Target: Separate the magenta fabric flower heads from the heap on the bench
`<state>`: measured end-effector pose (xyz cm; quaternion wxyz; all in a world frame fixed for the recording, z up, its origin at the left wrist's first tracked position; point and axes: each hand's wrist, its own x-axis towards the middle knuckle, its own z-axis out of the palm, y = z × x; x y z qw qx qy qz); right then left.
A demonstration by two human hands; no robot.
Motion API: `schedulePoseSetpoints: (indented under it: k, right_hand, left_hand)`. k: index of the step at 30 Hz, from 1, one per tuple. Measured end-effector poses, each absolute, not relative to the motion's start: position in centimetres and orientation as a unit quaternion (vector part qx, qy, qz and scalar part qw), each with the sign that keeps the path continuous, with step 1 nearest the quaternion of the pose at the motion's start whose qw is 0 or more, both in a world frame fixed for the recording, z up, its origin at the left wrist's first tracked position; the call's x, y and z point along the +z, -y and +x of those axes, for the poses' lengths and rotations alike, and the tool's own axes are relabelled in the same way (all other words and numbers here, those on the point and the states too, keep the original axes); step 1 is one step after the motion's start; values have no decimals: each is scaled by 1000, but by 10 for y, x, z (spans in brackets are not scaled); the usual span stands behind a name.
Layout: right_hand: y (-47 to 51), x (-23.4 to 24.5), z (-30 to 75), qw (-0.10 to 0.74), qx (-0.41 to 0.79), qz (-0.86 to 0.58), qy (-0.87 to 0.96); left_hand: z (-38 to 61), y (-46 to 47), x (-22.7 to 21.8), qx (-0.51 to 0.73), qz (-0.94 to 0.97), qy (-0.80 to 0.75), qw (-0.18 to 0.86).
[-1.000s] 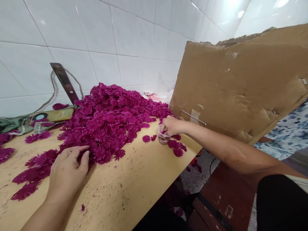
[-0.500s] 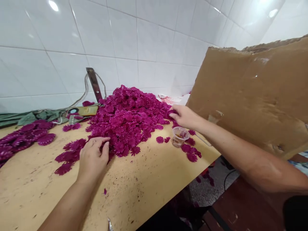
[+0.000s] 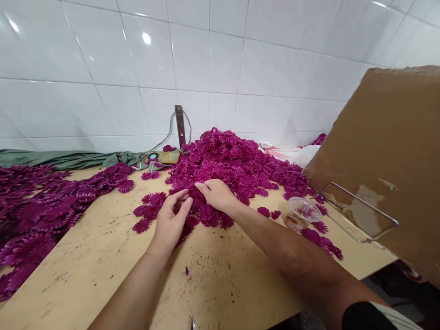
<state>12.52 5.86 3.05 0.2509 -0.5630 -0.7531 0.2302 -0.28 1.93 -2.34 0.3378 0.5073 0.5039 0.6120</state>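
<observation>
- Flower pile by the table's back edge: left hand and right hand meet on its near side, can't tell if either's pinching a bloom.
- Tugging there could slump the loose pile.
- The right hand swinging back might tip the plastic cup near the right edge.

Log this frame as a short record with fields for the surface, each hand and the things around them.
surface: tan table against a white tiled wall
left hand: fingertips on magenta flower heads at the near edge of the big pile
right hand: on the same pile edge, beside the left hand
grip: cannot tell if either hand pinches a flower
right of pile: clear plastic cup, wire frame, cardboard sheet
left side: second flower heap, green cloth
</observation>
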Motion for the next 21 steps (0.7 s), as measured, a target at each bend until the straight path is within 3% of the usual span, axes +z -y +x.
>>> schedulePoseSetpoints:
  k: [11,15,21]
  right_hand:
    - [-59,14,113,290,496,-358,736]
    - [-57,23,125,290,442,-341,778]
    - [-60,24,132,278,326,-451,783]
  left_hand:
    - [-2,-16,-9,642,383,-455,484]
    - [-11,-23,1,697,292,-452,474]
    - [-16,-32,7,683,251,-530,436]
